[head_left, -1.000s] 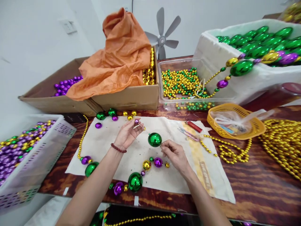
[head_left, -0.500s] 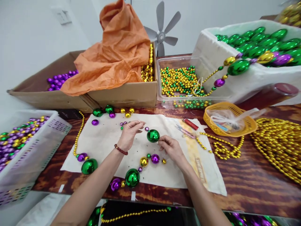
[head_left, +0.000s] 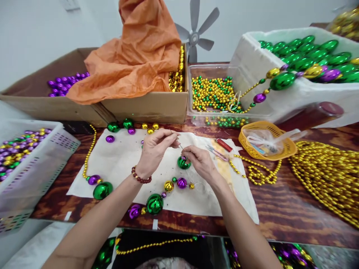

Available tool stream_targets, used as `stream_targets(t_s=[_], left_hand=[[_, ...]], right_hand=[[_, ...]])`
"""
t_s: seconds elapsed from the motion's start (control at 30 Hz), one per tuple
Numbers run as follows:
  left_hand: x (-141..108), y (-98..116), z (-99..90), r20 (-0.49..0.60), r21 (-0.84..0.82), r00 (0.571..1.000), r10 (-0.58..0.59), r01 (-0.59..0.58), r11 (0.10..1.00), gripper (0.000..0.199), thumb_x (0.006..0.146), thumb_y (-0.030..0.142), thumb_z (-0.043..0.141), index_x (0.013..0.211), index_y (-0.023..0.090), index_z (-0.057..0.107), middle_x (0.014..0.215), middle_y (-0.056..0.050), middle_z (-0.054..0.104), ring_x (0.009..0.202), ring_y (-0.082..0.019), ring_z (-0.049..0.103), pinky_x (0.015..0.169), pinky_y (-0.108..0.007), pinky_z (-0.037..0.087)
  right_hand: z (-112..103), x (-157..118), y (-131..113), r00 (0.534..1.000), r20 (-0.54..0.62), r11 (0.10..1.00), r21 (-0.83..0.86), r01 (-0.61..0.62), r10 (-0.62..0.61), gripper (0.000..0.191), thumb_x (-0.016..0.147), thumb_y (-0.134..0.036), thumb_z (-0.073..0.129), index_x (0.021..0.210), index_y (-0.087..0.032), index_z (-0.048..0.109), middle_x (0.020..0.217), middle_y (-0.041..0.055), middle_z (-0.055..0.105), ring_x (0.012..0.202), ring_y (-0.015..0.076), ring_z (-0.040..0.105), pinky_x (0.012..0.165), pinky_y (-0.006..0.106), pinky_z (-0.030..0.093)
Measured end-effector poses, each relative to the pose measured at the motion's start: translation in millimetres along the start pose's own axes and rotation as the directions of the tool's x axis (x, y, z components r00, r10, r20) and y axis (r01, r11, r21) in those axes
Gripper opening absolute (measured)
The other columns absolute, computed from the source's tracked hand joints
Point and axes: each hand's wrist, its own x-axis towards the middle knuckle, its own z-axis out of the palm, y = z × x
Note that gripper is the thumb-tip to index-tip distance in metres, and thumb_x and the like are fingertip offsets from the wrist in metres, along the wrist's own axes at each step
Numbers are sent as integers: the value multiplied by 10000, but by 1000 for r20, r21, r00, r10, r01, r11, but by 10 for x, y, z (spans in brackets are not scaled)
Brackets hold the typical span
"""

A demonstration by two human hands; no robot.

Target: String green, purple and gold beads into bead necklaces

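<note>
My left hand [head_left: 157,151], a beaded bracelet at its wrist, pinches what looks like a thin needle [head_left: 174,133]. A fine string [head_left: 181,147] runs from its fingers toward my right hand [head_left: 199,161]. The right fingertips close on that string, just above a small purple bead [head_left: 184,158] and a big shiny green bead [head_left: 183,163] hanging under it. On the white cloth [head_left: 117,172] below lies a strung row with a gold bead [head_left: 168,186], a purple bead [head_left: 181,182] and a large green bead [head_left: 154,204]. Loose purple and gold beads sit along the cloth's far edge.
Thread snips [head_left: 217,153] and a red-handled tool [head_left: 223,145] lie at right, beside a yellow basket [head_left: 291,151] and gold bead strands [head_left: 322,175]. Behind stand a cardboard box [head_left: 146,106], a clear bin [head_left: 193,116] and a foam box [head_left: 238,56]. A white crate [head_left: 61,144] is left.
My right hand has moved from the side of the green bead to the string above it. The green bead now hangs lower, and my left hand is slightly higher, closer to the right.
</note>
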Motion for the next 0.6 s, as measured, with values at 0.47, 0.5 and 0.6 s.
stream_targets(t_s=[0.47,0.5,0.6], left_hand=[[-89,-577,305,568,368,819,-77,-169,914,499,895,305,669,1377,242,555,1405,-119,580,1313,-259,525,1130,-467,405],[-87,-578,362,581,376,811,-72,-189,907,424,914,281,637,1332,225,589,1354,-116,609,1278,-247,548,1129,-451,403],[-96,-575,491,595,388,801,-66,-214,897,275,929,262,611,1191,189,659,1208,-104,662,1153,-218,607,1069,-393,443]], right_hand=[[-715,184,-974,937,-313,865,413,283,-157,99,919,-285,702,861,-215,661,599,-44,631,435,94,549,388,223,401],[-773,192,-1030,920,-342,853,405,329,-193,67,908,-239,709,860,-207,676,600,-36,640,431,98,549,371,230,395],[-972,212,-1125,881,-421,837,386,388,-214,77,871,-207,756,843,-212,684,607,-34,634,451,98,555,375,237,420]])
